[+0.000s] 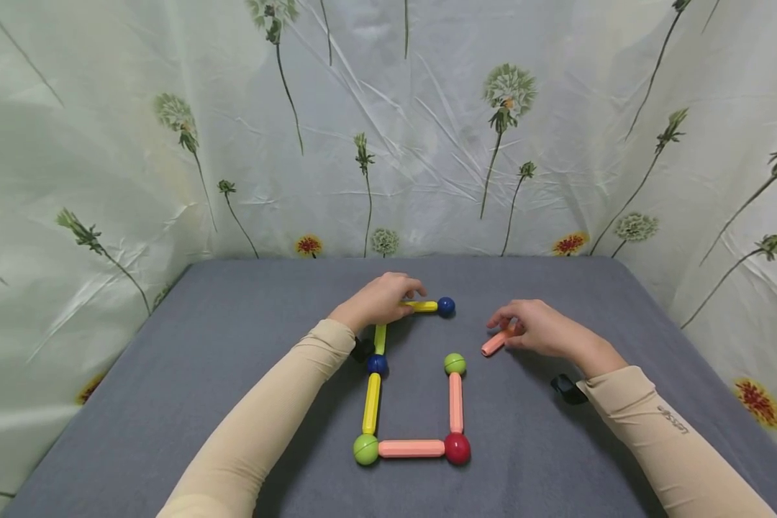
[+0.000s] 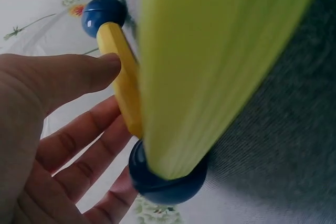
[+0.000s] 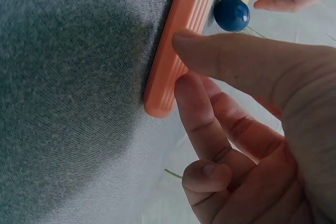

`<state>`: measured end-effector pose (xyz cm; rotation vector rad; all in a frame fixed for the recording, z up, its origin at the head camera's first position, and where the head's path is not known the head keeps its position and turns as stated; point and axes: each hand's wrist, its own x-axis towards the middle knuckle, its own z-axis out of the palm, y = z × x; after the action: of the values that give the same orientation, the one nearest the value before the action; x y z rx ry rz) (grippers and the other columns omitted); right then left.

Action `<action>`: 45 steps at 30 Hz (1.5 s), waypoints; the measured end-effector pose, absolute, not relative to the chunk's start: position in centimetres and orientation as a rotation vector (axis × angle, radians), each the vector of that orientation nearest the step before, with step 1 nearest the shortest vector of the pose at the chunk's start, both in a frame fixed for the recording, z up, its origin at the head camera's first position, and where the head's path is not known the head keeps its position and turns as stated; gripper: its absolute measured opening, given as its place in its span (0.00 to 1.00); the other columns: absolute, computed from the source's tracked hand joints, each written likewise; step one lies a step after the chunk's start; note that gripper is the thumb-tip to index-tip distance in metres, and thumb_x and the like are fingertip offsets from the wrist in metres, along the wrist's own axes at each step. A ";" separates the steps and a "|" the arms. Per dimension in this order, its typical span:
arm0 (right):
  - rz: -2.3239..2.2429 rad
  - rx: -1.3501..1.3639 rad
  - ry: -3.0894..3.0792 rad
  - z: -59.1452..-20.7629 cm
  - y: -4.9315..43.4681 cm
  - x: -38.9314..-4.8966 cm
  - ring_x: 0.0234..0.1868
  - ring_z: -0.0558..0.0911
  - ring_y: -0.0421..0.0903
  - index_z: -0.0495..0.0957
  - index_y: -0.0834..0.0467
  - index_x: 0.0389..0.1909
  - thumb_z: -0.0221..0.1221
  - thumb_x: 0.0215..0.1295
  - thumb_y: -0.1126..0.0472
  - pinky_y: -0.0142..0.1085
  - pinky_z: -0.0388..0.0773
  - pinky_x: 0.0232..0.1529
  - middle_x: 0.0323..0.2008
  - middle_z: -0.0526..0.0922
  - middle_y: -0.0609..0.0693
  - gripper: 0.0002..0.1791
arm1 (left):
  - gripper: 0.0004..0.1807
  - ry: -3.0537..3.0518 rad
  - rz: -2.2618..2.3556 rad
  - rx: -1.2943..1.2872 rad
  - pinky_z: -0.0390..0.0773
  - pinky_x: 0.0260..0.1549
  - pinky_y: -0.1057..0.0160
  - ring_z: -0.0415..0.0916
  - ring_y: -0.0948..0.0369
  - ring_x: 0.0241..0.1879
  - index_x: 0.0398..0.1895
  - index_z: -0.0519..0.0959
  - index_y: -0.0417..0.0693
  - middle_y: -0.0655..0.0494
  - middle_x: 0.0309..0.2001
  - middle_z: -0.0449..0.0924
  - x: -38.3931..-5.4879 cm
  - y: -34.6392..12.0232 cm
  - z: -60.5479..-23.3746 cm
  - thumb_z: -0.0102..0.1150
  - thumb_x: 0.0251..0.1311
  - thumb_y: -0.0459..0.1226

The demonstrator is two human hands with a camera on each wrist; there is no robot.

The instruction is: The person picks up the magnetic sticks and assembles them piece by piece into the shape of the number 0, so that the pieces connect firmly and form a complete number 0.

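Note:
My left hand (image 1: 383,298) pinches a yellow magnetic rod (image 1: 425,306) at the far side of the frame; a blue ball (image 1: 446,307) sits at its right end. In the left wrist view, the thumb lies on that rod, and another blue ball (image 2: 168,187) joins it to a yellow-green rod (image 2: 210,66). My right hand (image 1: 544,329) pinches a salmon rod (image 1: 494,345) between thumb and index finger, apart from the frame. The rod lies low along the cloth in the right wrist view. Nearest it is the green ball (image 1: 455,363) topping the frame's right side.
Nearer parts of the frame are a blue ball (image 1: 377,363), a yellow rod (image 1: 372,403), a green ball (image 1: 365,449), a salmon rod (image 1: 411,449), a red ball (image 1: 457,448) and an upright-running salmon rod (image 1: 456,403). Grey cloth (image 1: 168,403) covers the table; a floral curtain (image 1: 427,144) hangs behind.

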<state>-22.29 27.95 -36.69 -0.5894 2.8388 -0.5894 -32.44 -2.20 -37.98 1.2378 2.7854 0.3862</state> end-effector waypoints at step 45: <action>-0.930 -0.324 2.741 -36.6 27.6 -23.6 0.33 0.81 0.43 0.85 0.62 0.48 0.64 0.72 0.53 0.36 0.74 0.34 0.32 0.87 0.47 0.16 | 0.15 2.768 0.476 1.142 0.84 0.51 0.54 0.85 0.54 0.51 0.57 0.89 0.55 0.51 0.50 0.89 -33.1 -2.1 -38.3 0.65 0.73 0.31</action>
<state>-23.56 27.56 -36.64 -0.3243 2.7408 -0.9305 -33.08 -2.07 -38.30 1.1420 2.7676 0.4763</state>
